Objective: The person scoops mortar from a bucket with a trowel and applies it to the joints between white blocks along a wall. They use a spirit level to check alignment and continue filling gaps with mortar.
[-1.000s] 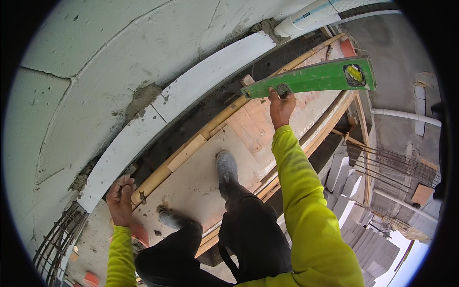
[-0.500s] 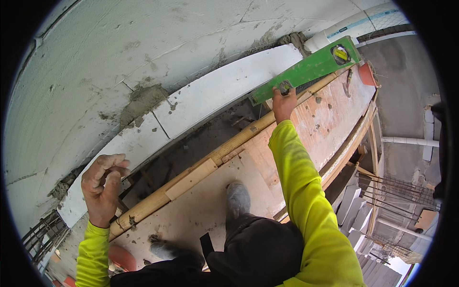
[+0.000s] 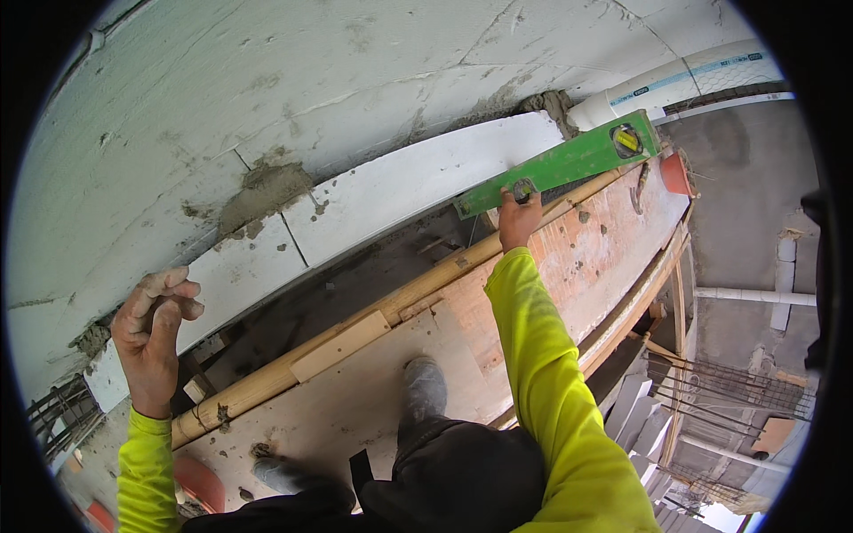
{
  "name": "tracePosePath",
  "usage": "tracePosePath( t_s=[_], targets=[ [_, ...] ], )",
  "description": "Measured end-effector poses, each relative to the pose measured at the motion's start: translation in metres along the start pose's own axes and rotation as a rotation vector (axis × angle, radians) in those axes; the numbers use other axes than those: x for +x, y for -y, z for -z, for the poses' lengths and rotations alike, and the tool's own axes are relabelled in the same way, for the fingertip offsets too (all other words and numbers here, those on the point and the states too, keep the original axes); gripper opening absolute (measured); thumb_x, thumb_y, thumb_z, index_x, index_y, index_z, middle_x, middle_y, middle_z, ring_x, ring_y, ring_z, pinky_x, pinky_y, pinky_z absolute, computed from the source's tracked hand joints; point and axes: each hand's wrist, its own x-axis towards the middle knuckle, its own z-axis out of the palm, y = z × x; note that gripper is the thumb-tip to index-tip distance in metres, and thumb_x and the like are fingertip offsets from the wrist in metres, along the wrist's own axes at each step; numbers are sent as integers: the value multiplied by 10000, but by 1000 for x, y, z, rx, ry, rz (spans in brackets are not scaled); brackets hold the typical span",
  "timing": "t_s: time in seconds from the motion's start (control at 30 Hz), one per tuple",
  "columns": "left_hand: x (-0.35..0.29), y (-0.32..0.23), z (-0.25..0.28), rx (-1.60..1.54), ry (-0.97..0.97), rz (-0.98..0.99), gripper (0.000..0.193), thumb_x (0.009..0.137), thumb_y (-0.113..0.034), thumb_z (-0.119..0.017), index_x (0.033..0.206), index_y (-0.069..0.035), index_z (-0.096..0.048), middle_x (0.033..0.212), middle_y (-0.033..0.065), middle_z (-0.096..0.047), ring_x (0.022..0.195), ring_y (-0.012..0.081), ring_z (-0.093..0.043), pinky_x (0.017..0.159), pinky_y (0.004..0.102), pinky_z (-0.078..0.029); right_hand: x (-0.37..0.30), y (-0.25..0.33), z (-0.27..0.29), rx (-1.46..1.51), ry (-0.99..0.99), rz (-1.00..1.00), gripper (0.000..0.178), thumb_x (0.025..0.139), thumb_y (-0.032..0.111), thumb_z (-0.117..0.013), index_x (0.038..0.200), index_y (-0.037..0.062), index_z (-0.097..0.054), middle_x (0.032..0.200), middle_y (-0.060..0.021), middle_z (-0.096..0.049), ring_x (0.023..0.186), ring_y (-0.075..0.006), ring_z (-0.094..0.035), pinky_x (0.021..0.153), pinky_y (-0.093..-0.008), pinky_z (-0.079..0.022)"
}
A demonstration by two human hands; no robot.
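Note:
In my right hand (image 3: 518, 220) is a green spirit level (image 3: 569, 165), gripped at the vial opening near its lower left end. The level lies slantwise along the front edge of a row of white blocks (image 3: 404, 194) set against the wall. Its far end, with a yellow vial, points up to the right. My left hand (image 3: 149, 333) is raised over the left end of the blocks, fingers bent and thumb apart from them, holding nothing. Grey mortar (image 3: 264, 192) is smeared along the joint between wall and blocks.
I stand on a board platform (image 3: 355, 391) edged by a round wooden pole (image 3: 425, 282). A dark gap separates the pole from the blocks. Orange-red tubs stand at the right end (image 3: 675, 174) and lower left (image 3: 199, 483). A hammer-like tool (image 3: 641, 186) lies near the right tub.
The view has shifted, so the wall and platform sit lower and slightly left in the picture. My left hand has moved left and up a little. My right hand still grips the spirit level.

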Motion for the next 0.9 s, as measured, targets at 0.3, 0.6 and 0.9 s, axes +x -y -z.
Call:
tracePosePath(
  t_s=[0.3,0.6,0.9],
  targets=[
    [14,7,-7,-4,12,-13,278,993,-111,-526,1202,28,-646,963,101,-685,793,141,-623,751,291,-530,2,0,6,-11,48,-110,427,810,-110,-649,1222,-40,-564,1094,-127,-661,976,-191,-621,875,-311,-486],
    [18,7,-10,2,6,25,282,998,-157,-555,1205,11,-645,981,90,-690,782,131,-608,756,289,-532,7,-1,12,-6,91,45,280,845,-36,-691,1089,27,-570,936,-49,-652,719,-119,-596,577,-269,-494],
    [12,-4,-57,185,264,-127,313,890,-64,-636,1193,16,-625,1090,175,-665,939,219,-667,824,334,-552,-43,166,77,114,103,-84,250,905,43,-666,1137,-2,-587,1021,-60,-658,894,-122,-622,791,-269,-509]
  ],
)
